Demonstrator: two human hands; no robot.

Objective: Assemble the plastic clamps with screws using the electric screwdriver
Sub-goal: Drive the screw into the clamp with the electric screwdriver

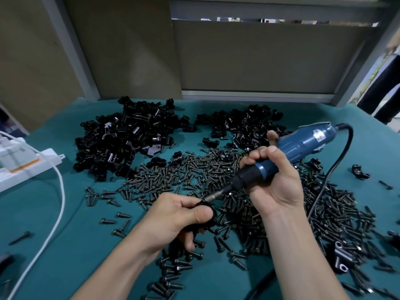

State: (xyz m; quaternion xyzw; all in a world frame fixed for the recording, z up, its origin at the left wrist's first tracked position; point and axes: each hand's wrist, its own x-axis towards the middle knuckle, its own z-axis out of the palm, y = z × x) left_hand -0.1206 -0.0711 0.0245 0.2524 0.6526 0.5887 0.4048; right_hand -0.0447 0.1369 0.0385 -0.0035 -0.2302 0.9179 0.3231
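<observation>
On a green counter heaped with black clamps at 11 o'clock and screws at centre, fingers of the right hand wrap the blue screwdriver, its bit angled toward 8 o'clock into a clamp pinched by the left hand, apparently mid-drive, with seating the screw squarely next.

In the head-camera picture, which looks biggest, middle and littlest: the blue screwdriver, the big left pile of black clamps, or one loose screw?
1. left pile of black clamps: largest.
2. blue screwdriver: about as long but much slimmer, and nearer the camera.
3. loose screw: smallest by far.
</observation>
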